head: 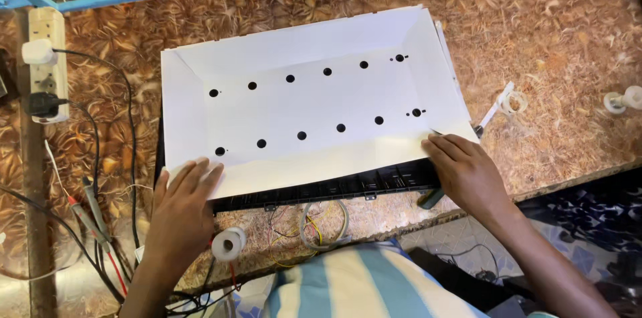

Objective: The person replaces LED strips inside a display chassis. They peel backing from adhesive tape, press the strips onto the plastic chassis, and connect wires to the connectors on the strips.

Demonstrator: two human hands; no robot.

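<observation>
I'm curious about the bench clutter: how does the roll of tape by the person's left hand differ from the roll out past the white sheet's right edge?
The near tape roll is thick, opaque white and lies by itself at the bench's front edge. The far tape roll is thinner, looks see-through and has a white strip trailing from it. Both lie flat, untouched by either hand.

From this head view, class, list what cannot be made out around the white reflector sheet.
- Black frame: mostly covered by the white reflector sheet.
- Fingertips of the left hand and right hand: whether they grip or only press the sheet.
- Power strip: cut off by the left edge.
</observation>
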